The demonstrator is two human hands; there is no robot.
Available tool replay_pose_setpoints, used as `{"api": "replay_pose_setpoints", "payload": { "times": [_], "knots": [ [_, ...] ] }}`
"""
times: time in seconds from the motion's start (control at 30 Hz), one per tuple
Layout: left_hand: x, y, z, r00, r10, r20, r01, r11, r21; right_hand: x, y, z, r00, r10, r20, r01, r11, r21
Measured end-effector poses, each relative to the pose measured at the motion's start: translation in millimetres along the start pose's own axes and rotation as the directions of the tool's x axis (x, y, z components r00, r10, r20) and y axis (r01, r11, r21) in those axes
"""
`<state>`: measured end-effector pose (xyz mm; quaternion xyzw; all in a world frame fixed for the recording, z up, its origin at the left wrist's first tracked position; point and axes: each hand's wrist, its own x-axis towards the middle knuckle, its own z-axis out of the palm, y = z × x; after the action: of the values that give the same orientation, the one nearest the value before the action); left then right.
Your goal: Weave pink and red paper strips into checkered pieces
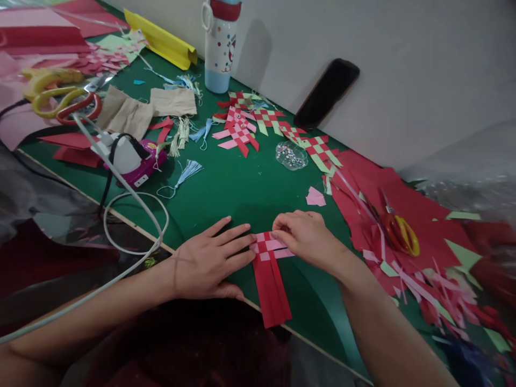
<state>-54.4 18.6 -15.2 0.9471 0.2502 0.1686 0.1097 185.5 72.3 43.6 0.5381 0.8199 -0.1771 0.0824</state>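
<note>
A half-woven piece of red and pink paper strips (271, 269) lies at the near edge of the green table (226, 183), its red strips hanging over the edge. My left hand (209, 260) rests flat with fingers stretched out, fingertips touching the left side of the weave. My right hand (306, 236) is curled, fingers pinched on a pink strip at the weave's top right. A small pink paper scrap (315, 197) lies just beyond my right hand.
Finished woven paper fish (237, 131) lie mid-table beside a clear dish of googly eyes (291, 155). Red-and-yellow scissors (397, 228) rest on red paper at right. A glue gun (135, 158), its white cable, tassels, a bottle (220, 45) and a phone (326, 92) stand farther back.
</note>
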Motion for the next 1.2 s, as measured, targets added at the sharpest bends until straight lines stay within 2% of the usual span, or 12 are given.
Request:
{"api": "replay_pose_setpoints", "payload": {
  "times": [0.17,0.27,0.33,0.4,0.47,0.6,0.77,0.87,0.97,1.1,1.2],
  "knots": [
    [-1.1,-0.2,-2.8,1.000,-0.009,0.015,0.009,1.000,0.005,-2.7,5.0,-0.6,0.999,0.037,-0.036,-0.038,0.999,-0.013],
    [-2.0,-0.5,-4.3,0.999,-0.031,0.007,0.031,1.000,0.005,-14.7,10.5,3.4,0.979,0.040,-0.198,-0.052,0.997,-0.057],
    [-2.3,-0.8,-4.9,0.999,-0.038,0.000,0.038,0.999,-0.006,-27.1,9.8,9.5,0.938,0.008,-0.346,-0.047,0.993,-0.106],
    [-2.4,-1.0,-5.1,0.999,-0.034,-0.011,0.034,0.999,-0.015,-40.5,4.2,17.7,0.898,-0.034,-0.439,-0.034,0.989,-0.145],
    [-2.1,-1.1,-5.2,1.000,-0.024,-0.015,0.023,1.000,-0.017,-51.8,-4.4,26.4,0.877,-0.066,-0.475,-0.016,0.986,-0.165],
    [-2.0,-1.5,-5.4,1.000,-0.006,0.020,0.006,1.000,0.006,-61.3,-14.5,39.2,0.865,-0.066,-0.497,-0.012,0.988,-0.153],
    [-0.5,1.4,-7.9,0.999,-0.023,0.035,0.022,0.999,0.036,-56.6,5.2,38.8,0.832,0.043,-0.554,-0.068,0.997,-0.026],
    [8.4,7.2,-9.0,0.999,-0.015,0.039,0.013,0.999,0.044,-51.1,23.4,31.6,0.837,0.105,-0.537,-0.076,0.994,0.076],
    [24.3,13.5,-6.4,1.000,0.011,0.023,-0.012,0.998,0.055,-44.4,33.6,22.7,0.873,0.112,-0.475,-0.072,0.992,0.102],
    [43.2,16.3,1.7,0.997,0.071,0.001,-0.070,0.990,0.120,-36.2,32.7,15.2,0.924,0.073,-0.377,-0.045,0.996,0.082],
    [48.0,15.3,7.5,0.996,0.086,0.009,-0.087,0.985,0.148,-31.9,30.0,13.6,0.952,0.068,-0.299,-0.052,0.997,0.062]
  ]
}}
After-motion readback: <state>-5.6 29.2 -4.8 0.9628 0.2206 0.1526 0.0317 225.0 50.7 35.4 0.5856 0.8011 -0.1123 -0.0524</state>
